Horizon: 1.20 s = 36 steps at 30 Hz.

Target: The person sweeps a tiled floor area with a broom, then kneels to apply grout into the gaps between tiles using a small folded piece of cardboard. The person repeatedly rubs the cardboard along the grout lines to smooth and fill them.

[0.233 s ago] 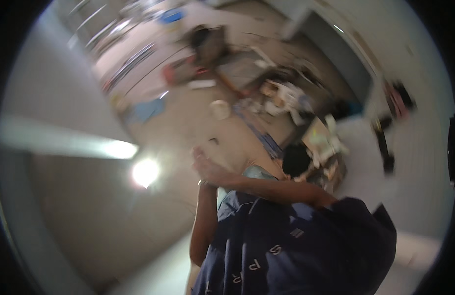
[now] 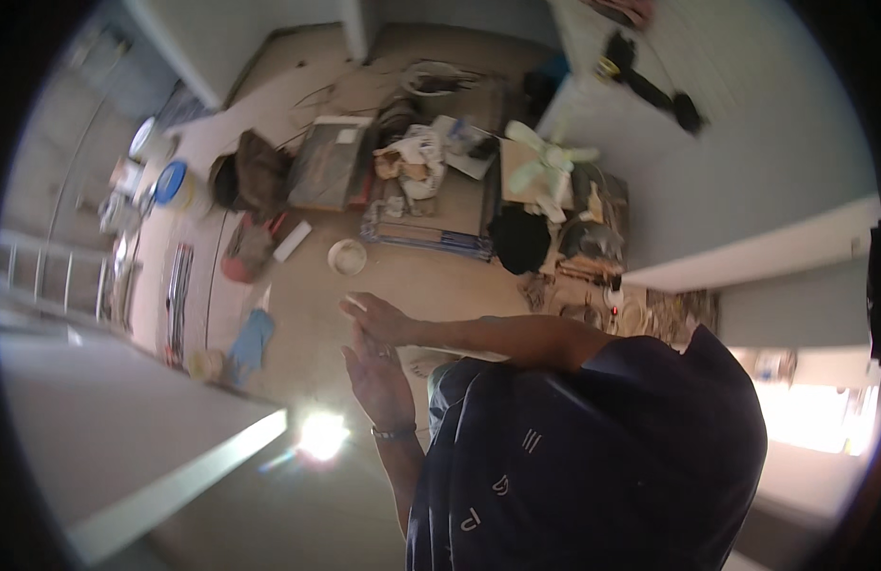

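Whitish tub (image 2: 346, 269), navy shirt (image 2: 602, 447) with white print (image 2: 531, 440), light-blue cloth (image 2: 252, 341), pale-green fan blades (image 2: 531, 177), black bundle (image 2: 519, 241)

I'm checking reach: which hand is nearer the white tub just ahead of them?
Right. The right hand is below the white tub in the picture, not touching it; the left hand is lower, farther from the tub.

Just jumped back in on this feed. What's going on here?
A person's right hand overlaps the fingers of their left hand; I can't make out anything held. Beyond them, a white tub sits on the floor. A blue-lidded bucket is farther left, and pale green fan blades are to the right.
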Tool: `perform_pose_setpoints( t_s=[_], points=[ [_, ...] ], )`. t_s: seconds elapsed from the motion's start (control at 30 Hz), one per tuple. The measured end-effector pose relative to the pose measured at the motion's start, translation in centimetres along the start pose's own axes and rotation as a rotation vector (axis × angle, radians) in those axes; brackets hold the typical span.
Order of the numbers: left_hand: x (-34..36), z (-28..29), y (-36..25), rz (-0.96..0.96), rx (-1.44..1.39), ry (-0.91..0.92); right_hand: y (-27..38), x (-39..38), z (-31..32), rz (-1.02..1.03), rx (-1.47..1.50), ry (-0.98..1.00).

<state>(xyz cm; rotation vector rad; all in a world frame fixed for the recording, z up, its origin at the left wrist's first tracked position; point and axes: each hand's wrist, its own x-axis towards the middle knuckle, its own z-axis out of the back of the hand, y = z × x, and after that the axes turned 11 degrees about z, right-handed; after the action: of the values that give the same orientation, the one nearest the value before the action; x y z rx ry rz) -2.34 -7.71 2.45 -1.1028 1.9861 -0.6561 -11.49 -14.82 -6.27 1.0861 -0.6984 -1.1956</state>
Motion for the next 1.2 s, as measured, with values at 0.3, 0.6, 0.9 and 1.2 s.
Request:
perform_pose_setpoints(
  t_s=[0.3,0.6,0.9,1.2],
  points=[
    [11.0,-1.4,14.4,0.350,0.832,0.040,-1.7,-14.4,13.8,-0.376,0.938,-0.425],
    [3.5,-25.6,25.7,0.733,0.184,0.400,-12.1,-34.1,22.6,0.064,-0.182,-0.972],
    [-4.6,-34.0,38.2,0.033,0.941,0.927,-16.0,-46.5,24.7,-0.066,0.941,-1.269],
    [5.0,-21.4,48.2,-0.091,2.196,1.248,-15.4,-68.8,10.2,-0.857,1.042,-2.351]
  ],
)
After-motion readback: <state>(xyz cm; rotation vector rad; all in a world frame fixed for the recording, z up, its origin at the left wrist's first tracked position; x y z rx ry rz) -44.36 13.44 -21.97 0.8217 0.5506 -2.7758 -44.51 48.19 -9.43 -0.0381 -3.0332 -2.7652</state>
